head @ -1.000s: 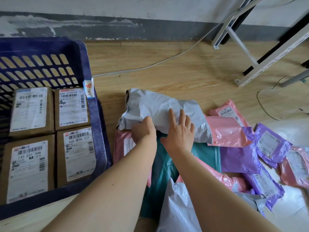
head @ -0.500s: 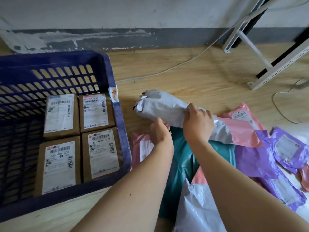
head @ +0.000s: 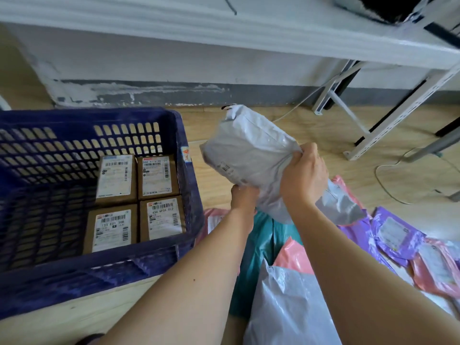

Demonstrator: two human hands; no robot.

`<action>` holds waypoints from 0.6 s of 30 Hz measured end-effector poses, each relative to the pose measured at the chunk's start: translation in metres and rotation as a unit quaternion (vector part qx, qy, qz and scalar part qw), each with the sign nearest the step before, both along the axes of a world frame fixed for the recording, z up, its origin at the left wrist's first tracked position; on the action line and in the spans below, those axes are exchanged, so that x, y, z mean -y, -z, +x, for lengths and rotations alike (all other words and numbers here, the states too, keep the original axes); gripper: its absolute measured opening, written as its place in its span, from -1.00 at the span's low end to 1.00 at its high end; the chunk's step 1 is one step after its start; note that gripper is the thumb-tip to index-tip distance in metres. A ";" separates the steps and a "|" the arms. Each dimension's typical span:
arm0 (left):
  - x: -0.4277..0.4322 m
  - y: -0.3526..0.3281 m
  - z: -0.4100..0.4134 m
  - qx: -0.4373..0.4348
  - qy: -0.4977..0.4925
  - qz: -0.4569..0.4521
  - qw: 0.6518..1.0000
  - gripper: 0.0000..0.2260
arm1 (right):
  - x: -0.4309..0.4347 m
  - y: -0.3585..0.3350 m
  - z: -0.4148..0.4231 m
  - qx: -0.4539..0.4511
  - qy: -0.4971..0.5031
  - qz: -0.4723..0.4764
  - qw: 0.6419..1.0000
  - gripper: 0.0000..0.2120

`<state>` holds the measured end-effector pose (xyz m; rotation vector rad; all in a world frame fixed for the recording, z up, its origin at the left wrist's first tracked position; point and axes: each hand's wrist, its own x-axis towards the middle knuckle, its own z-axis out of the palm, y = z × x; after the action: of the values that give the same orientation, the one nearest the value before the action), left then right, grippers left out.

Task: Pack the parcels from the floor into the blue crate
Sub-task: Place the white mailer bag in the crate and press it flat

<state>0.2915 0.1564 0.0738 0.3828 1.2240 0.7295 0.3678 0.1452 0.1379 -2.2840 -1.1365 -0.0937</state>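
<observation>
Both hands, left (head: 242, 195) beneath and right (head: 302, 174) gripping above, held the grey parcel (head: 251, 155) lifted beside the crate (head: 183, 135), probably for loading.

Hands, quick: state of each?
Left hand: holds the crumpled grey plastic mailer parcel from below.
Right hand: grips the same parcel's upper side.

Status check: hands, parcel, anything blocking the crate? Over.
Left hand and right hand grip grey mailer, held beside blue crate. Four cardboard boxes inside. Nothing in between.
</observation>
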 end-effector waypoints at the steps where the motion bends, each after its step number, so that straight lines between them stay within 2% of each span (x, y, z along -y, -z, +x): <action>1: 0.003 -0.007 -0.002 -0.005 0.016 0.021 1.000 -0.58 | 0.004 -0.011 -0.001 -0.008 0.009 0.008 1.000 -0.83; 11: 0.018 -0.099 -0.047 0.006 0.086 0.146 0.985 -0.63 | 0.053 -0.111 -0.026 -0.042 0.037 0.099 0.994 -0.83; 13: 0.016 -0.118 -0.067 -0.009 0.100 0.189 0.977 -0.72 | 0.058 -0.126 -0.033 -0.077 0.041 0.123 0.989 -0.82; 18: 0.017 -0.153 -0.121 -0.040 0.089 0.224 0.970 -0.66 | 0.063 -0.150 -0.066 -0.207 0.045 0.150 0.966 -0.78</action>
<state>0.1701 0.1390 0.2265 0.8904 1.0770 0.8394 0.3017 0.0821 0.2879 -1.9623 -0.7446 0.1596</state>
